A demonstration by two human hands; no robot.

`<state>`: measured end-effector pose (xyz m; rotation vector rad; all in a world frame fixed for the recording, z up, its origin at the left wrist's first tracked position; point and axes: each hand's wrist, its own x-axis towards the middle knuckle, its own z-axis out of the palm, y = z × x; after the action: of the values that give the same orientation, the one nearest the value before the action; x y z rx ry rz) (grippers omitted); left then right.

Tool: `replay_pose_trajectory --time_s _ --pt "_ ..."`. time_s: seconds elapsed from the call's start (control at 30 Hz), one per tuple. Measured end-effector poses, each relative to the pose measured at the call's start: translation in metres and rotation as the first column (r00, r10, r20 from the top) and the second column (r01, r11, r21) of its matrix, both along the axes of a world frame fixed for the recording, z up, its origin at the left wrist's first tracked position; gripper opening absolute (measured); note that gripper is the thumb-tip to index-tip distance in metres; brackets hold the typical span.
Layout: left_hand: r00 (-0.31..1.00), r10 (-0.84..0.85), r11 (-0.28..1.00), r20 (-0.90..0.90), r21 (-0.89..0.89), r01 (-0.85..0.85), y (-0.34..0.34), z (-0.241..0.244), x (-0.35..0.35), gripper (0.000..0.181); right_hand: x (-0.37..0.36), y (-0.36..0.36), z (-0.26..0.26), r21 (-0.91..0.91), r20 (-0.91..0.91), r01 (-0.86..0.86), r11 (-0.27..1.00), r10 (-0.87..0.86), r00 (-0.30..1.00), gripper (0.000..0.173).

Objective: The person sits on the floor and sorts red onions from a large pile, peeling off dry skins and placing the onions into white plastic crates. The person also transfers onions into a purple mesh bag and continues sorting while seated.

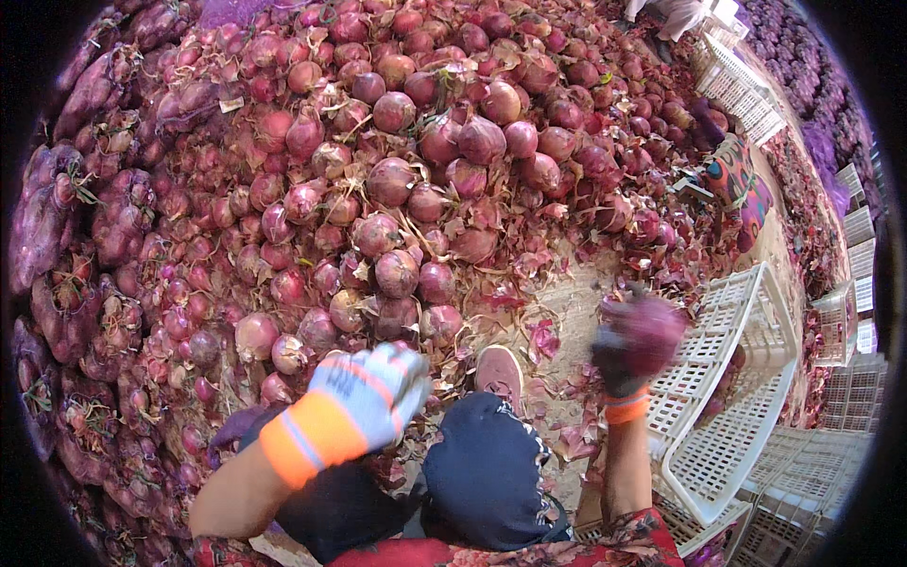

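My left hand (379, 397), in a pale glove with an orange cuff, is over the near edge of a large heap of red onions (393, 181). Its fingers are curled and blurred, so what lies in them cannot be made out. On the right, my right hand (615, 365) wears a dark glove with an orange cuff. It grips a red onion (650, 332), blurred by motion, by the near side of a tilted white plastic crate (733, 432). Some onions (719, 397) show inside the crate through its slats.
Filled purple mesh sacks (46, 212) line the left side. More white crates (737, 92) stand at the far right, and others (808, 468) at the near right. A patterned cloth (740, 188) lies beside the heap. Onion skins litter the floor (574, 305) around my shoe (498, 375).
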<state>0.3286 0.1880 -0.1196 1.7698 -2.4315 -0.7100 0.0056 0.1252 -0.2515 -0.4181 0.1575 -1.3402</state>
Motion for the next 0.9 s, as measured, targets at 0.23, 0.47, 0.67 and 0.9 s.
replay_pose_trajectory --time_s 0.23,0.47,0.67,0.9 --pt "0.947 -0.169 0.984 0.272 -0.007 0.178 0.014 0.007 0.009 0.035 0.066 -0.069 -0.053 0.437 -0.67 -0.024 0.899 0.343 0.659 0.043" --pt "0.948 -0.268 0.963 0.171 0.063 0.261 0.008 0.018 0.005 0.045 0.175 -0.168 -0.154 0.034 -0.556 -0.46 0.887 -0.366 -0.746 0.062" --pt "0.943 -0.257 0.962 0.213 0.148 0.229 0.003 0.016 0.013 0.045 0.167 -0.178 -0.169 0.04 -0.633 -0.319 0.947 -0.223 -0.741 0.077" --pt "0.953 -0.24 0.97 0.184 0.07 0.231 0.017 0.023 0.012 0.045 0.079 -0.11 -0.082 0.454 -0.309 -0.138 0.88 0.301 0.902 0.062"
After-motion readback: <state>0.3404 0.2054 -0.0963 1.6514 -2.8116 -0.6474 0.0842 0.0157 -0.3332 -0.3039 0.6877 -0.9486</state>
